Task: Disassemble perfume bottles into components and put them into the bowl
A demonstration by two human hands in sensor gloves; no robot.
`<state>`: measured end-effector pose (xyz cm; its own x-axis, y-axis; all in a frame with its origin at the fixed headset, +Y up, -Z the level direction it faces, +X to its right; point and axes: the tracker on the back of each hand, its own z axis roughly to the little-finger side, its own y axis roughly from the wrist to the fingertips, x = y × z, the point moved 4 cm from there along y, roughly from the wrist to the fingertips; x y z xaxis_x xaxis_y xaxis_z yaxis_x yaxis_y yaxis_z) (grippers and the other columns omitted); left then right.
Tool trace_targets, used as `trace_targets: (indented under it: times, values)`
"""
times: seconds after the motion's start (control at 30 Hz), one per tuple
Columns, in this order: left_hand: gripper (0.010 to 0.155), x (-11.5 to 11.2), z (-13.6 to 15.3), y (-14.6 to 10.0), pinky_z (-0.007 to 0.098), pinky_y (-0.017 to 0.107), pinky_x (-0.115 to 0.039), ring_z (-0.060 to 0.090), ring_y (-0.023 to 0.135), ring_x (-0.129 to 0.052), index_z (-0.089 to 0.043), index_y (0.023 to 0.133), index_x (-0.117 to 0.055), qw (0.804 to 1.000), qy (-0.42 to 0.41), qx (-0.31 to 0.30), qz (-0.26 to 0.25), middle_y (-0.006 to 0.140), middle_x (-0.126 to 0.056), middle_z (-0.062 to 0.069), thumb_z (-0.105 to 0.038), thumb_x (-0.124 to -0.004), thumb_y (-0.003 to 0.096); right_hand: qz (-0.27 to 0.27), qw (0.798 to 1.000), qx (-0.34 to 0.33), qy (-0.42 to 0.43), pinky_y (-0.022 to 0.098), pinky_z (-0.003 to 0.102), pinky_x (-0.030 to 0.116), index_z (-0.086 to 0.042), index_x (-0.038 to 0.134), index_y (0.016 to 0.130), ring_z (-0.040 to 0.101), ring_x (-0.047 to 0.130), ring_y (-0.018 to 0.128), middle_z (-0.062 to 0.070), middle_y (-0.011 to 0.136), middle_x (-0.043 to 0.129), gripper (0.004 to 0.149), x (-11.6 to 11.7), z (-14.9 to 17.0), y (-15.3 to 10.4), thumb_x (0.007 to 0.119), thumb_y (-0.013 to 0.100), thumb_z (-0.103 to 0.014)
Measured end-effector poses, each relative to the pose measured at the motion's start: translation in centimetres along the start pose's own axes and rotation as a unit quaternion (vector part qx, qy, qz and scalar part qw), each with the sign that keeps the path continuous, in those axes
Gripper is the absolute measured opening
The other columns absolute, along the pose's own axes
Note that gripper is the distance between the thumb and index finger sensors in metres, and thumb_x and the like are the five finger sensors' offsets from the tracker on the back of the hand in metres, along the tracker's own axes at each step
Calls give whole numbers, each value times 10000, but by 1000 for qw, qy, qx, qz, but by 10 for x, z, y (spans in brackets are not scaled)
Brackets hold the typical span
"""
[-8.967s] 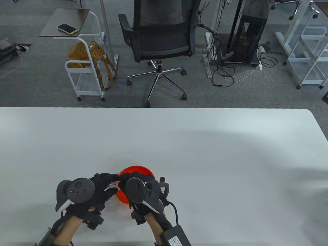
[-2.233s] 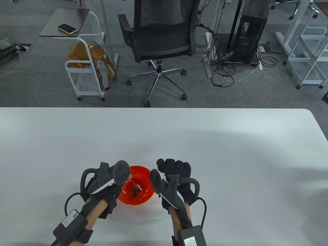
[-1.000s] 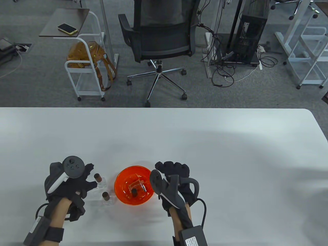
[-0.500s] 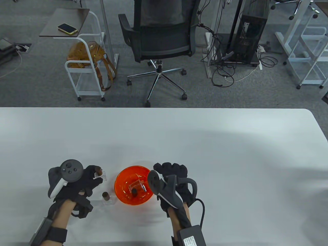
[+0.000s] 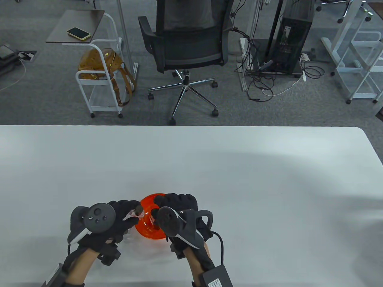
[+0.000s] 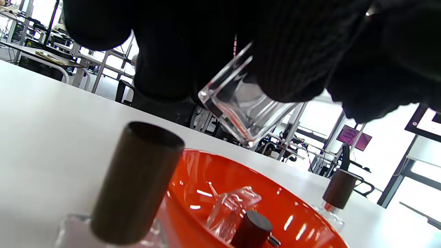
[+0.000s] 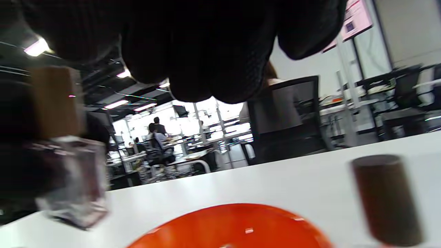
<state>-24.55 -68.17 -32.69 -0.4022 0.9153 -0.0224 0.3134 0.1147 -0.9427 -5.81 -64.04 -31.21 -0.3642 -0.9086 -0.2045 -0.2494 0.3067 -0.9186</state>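
My left hand (image 5: 133,213) grips a clear square perfume bottle (image 6: 241,106) with a brown cap (image 5: 138,211), held tilted just above the left rim of the orange bowl (image 5: 146,231). The right hand (image 5: 157,207) hovers over the bowl with curled fingers, a short gap from the cap, holding nothing. In the bowl lie a clear bottle body (image 6: 231,210) and a dark cap (image 6: 253,227). In the right wrist view the held bottle (image 7: 69,172) sits at the left, blurred.
A second capped bottle (image 6: 134,182) stands on the table left of the bowl, under my left hand. A third capped bottle (image 6: 339,187) stands on the bowl's far side, its cap (image 7: 386,199) visible in the right wrist view. The white table (image 5: 239,167) stretches far and right.
My left hand picked up the farther bottle and carried it right to the bowl's rim. The right hand lifted off the table and moved left over the bowl, toward the cap.
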Motion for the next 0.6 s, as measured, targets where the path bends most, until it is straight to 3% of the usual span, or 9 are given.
trace_targets:
  times: [0.1, 0.33, 0.5, 0.6]
  values:
    - [532, -1, -4, 1, 557, 582, -747, 300, 703, -1019, -310, 915, -870, 1000, 2, -9, 0, 878, -1011, 46, -418, -924, 396, -7, 1000, -14, 25, 642, 523, 757, -340, 763, 881, 118, 1019, 654, -69, 860, 915, 592, 8, -12, -1, 792, 328, -549]
    - [531, -5, -8, 1, 559, 585, -745, 297, 700, -1019, -303, 908, -885, 1000, 14, -15, 10, 872, -1013, 45, -412, -932, 390, 22, 999, -23, -12, 577, 481, 821, -320, 813, 817, 62, 1054, 507, -78, 737, 974, 541, 15, -23, -4, 834, 317, -525]
    - [537, 2, 3, 0, 563, 585, -744, 308, 708, -1017, -259, 913, -874, 1000, 12, 16, -13, 874, -1011, 61, -408, -920, 398, 68, 995, 9, 71, 579, 488, 813, -313, 781, 843, 73, 1043, 524, -57, 782, 939, 538, -10, -9, -2, 834, 341, -496]
    - [537, 7, 13, -1, 563, 582, -750, 316, 715, -1028, -250, 920, -863, 999, -16, 30, -25, 881, -1019, 66, -416, -905, 411, 3, 999, 25, 31, 584, 513, 792, -306, 745, 881, 104, 1026, 562, -20, 859, 887, 538, -3, 1, 2, 841, 366, -429]
